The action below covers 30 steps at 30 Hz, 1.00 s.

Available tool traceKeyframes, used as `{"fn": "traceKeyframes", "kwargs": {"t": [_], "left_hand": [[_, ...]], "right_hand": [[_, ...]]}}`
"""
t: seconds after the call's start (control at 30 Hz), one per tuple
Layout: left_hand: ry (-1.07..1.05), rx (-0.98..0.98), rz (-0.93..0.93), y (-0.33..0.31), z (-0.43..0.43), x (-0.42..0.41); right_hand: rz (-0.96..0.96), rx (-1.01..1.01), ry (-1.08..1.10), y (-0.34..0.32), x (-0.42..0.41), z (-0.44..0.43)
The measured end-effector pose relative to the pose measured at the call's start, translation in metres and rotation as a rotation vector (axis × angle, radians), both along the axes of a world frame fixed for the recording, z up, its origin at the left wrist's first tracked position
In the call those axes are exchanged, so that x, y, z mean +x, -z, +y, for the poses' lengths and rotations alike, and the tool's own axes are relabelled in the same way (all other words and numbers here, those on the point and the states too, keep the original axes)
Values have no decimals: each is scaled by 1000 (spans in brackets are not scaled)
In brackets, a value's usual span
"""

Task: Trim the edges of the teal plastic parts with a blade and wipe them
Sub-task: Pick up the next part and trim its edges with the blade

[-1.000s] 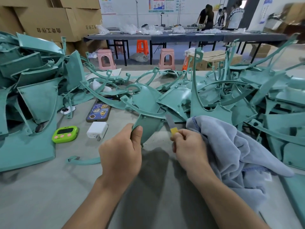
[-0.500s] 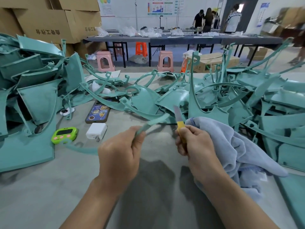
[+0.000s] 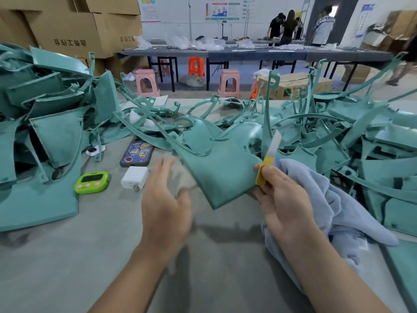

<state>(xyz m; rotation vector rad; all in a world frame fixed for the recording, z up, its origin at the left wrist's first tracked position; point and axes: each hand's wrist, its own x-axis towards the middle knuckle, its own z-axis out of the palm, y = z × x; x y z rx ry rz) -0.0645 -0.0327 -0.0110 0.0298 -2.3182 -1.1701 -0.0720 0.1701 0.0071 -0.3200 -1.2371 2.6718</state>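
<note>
- Teal plastic part [image 3: 222,175] hangs over the grey table [image 3: 67,256], front and centre, its right edge at the right thumb.
- It looks light, stiff and thin-walled; I'd hold it by the broad flat panel.
- Left hand [image 3: 167,199] is spread wide and empty, just beside the part.
- Right hand [image 3: 282,195] grips a yellow-handled blade [image 3: 275,141], with the cloth [image 3: 320,199] beneath it.
- Cardboard boxes [image 3: 67,30] stand behind, contents hidden.
</note>
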Motion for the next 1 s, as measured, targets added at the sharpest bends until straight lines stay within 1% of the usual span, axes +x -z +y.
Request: {"fn": "traceKeyframes", "kwargs": {"t": [0.03,0.1,0.13,0.17,0.2,0.27,0.3,0.33,0.4,0.47,0.5,0.57,0.6,0.73,0.87,1.0], "left_hand": [[39,272,-162,-1,0,-3],[257,825,-386,-1,7,-6],[325,996,-435,1,12,-6],[325,1069,-446,4,17,-8],[261,1100,-434,7,20,-8],[74,1101,-346,10,16,-13],[15,1055,-302,12,10,-18],[-13,1000,-271,13,3,-22],[-43,891,-288,13,-8,-27],[-29,823,-367,15,-14,-30],[3,802,-408,15,-15,-32],[73,756,-469,14,-16,-35],[100,731,-486,12,-16,-37],[171,730,-518,10,-16,-35],[227,784,-572,9,-14,-29],[221,801,-565,4,-17,-27]], "right_hand": [[9,-11,-5,2,0,-1],[15,-13,-56,5,3,-8],[15,-6,-102,6,5,-10],[8,9,-166,7,7,-11],[-11,38,-249,7,10,-11],[-65,116,-413,4,13,-5],[-77,152,-458,4,13,-2],[-71,203,-449,4,12,1],[11,416,-282,5,10,5],[131,688,-67,4,8,9],[178,814,-12,5,6,11],[218,1015,-7,7,2,13],[224,1075,-22,8,2,12],[257,1226,-86,11,9,0],[307,1302,-111,11,17,5],[324,1390,-284,3,20,14]]}}
